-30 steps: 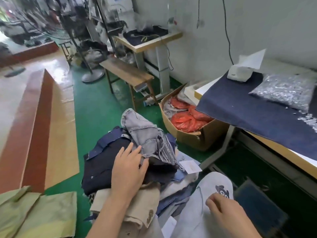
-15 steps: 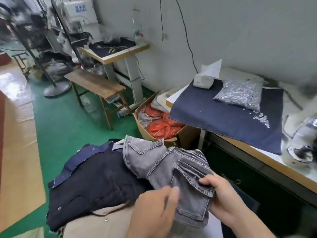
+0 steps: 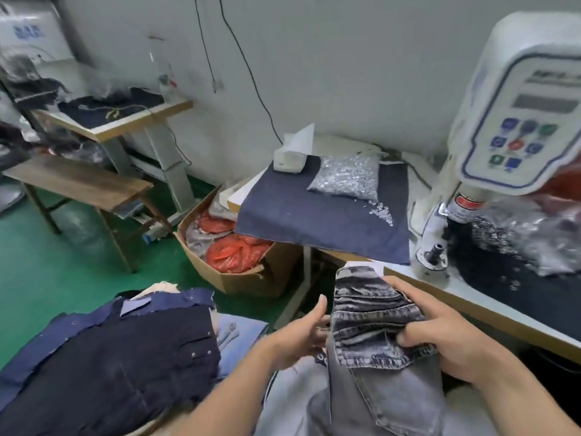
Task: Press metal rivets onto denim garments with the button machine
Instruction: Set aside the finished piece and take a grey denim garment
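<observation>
Count: one grey denim garment (image 3: pixel 374 319) in hand, one button machine (image 3: pixel 503 146), one clear bag of metal rivets (image 3: pixel 345 177), plus a small loose scatter of rivets (image 3: pixel 382 212) spilled just beside the bag's near corner. Two hands in view.

Grey garment sits bunched between the hands, low centre-right, in front of the near edge of the worktable (image 3: pixel 490 313) and below-left of the machine's anvil post (image 3: pixel 435 250). Not on the machine; well short of the post.

Right hand (image 3: pixel 446 338) grasps the bunched denim from the right side: thumb curled over the front at a pocket edge, fingers wrapped along the top fold. Left hand (image 3: pixel 298 328) is released, fingers straight and slightly spread, just beside the garment's left edge; can't tell whether the fingertips touch the cloth.

Rivet bag lies on a dark blue denim cloth (image 3: pixel 314 215) draped over the table's left end, next to a white box (image 3: pixel 289 160). Machine stands at the right, control panel with several coloured buttons facing the camera.

One pile of dark navy garments (image 3: pixel 119 347) lower left, with lighter pieces under it. One cardboard box (image 3: pixel 251 278) holding red plastic bags on the green floor (image 3: pixel 47 272). One wooden bench (image 3: pixel 78 180) and one second table (image 3: pixel 125 121) behind it, blurred.
</observation>
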A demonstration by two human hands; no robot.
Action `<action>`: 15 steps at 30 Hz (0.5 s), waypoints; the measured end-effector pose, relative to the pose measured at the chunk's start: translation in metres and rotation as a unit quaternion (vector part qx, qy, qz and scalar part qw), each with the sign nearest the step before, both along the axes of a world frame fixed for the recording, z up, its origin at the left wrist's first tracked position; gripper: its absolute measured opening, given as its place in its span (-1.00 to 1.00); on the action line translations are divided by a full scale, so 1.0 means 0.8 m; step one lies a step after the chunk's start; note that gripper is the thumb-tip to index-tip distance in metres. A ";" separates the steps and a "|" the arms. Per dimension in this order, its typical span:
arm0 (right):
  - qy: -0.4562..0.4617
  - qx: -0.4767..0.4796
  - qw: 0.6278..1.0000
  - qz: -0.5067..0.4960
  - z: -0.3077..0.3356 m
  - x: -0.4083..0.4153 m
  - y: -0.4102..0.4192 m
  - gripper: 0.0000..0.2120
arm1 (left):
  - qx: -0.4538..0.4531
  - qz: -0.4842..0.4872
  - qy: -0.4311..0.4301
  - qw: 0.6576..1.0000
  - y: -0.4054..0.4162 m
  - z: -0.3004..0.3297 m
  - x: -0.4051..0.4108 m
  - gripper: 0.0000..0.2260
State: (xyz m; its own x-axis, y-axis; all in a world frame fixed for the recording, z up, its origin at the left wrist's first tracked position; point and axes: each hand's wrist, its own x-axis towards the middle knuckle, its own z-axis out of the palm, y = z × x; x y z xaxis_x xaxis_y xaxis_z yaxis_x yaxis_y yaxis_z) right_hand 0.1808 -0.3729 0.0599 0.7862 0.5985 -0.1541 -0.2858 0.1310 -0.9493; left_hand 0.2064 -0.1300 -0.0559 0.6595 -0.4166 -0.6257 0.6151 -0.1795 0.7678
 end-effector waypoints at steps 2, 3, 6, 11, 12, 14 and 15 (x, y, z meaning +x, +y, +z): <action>0.004 0.013 1.000 -0.014 0.005 -0.005 -0.029 -0.25 | -0.066 -0.005 0.037 0.997 -0.024 -0.002 -0.011 -0.27; 0.009 0.009 0.999 -0.033 0.005 -0.007 -0.045 -0.23 | -0.091 0.014 0.058 0.994 -0.033 -0.004 -0.015 -0.20; 0.018 -0.030 0.991 -0.130 0.003 -0.015 -0.090 -0.19 | -0.151 0.077 0.046 0.984 -0.047 -0.008 -0.018 -0.21; 0.013 -0.063 0.982 -0.176 0.006 -0.031 -0.128 -0.22 | -0.245 0.171 0.037 0.954 -0.034 0.002 -0.011 -0.45; 0.019 -0.064 0.980 -0.189 0.004 -0.032 -0.132 -0.22 | -0.235 0.185 0.021 0.954 -0.033 0.010 -0.011 -0.46; 0.029 -0.065 0.976 -0.206 -0.003 -0.033 -0.137 -0.24 | -0.215 0.199 -0.012 0.956 -0.031 0.022 -0.013 -0.46; 0.037 -0.069 0.974 -0.215 -0.006 -0.034 -0.137 -0.27 | -0.206 0.204 -0.026 0.957 -0.030 0.026 -0.015 -0.46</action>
